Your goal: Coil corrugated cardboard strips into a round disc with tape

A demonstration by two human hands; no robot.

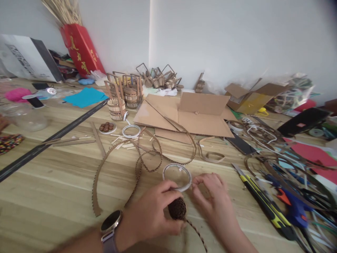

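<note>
My left hand (150, 212), with a watch on its wrist, has its thumb and fingers around a dark brown coil of corrugated cardboard strip (177, 208). A loose end of the strip (196, 232) trails from the coil toward the lower right. Just beyond the coil lies a ring-shaped roll of white tape (164, 171). At the roll's right edge is my right hand (212, 198), its thumb and forefinger pinched together; whatever is between the tips is too small to make out. A long corrugated strip (97, 186) curls over the table beyond my left hand.
Small woven baskets (117, 107) stand beyond a dish of brown beads (107, 127) and a second tape roll (131, 131). Flattened cardboard (200, 123) lies mid-table. On the right are a yellow-black utility knife (263, 200), a blue glue gun (295, 207) and a phone (242, 143).
</note>
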